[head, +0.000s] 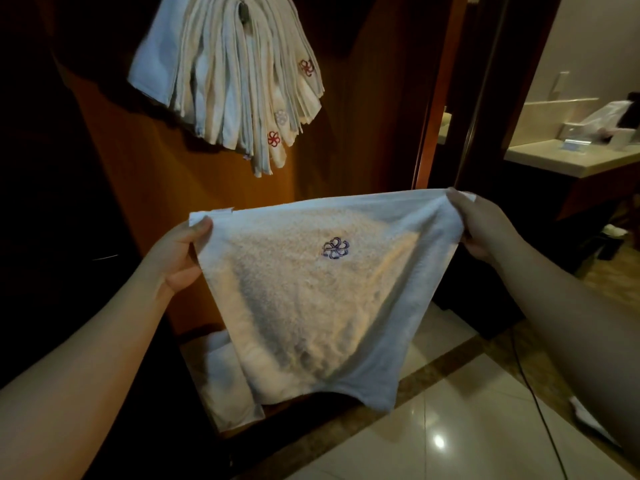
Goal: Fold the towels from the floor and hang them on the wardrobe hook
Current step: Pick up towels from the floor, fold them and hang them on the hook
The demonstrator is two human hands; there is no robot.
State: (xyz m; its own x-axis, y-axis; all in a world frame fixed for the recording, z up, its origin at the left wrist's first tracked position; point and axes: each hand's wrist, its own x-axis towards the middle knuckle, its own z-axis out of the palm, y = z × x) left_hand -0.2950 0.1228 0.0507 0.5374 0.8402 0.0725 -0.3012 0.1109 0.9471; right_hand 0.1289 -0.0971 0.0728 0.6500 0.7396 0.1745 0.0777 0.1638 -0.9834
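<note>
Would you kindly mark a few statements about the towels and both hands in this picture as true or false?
1. Both hands hold the white terry towel with the blue flower emblem by its top corners. True: the left hand and right hand each pinch a corner.
2. The held towel lies on the floor. False: it hangs in the air, spread open.
3. A bundle of folded white towels hangs on the brown wooden wardrobe. True.
4. All emblems on the hung towels are blue. False: at least two are red.
5. Another white towel lies low behind the held one. True.
</note>
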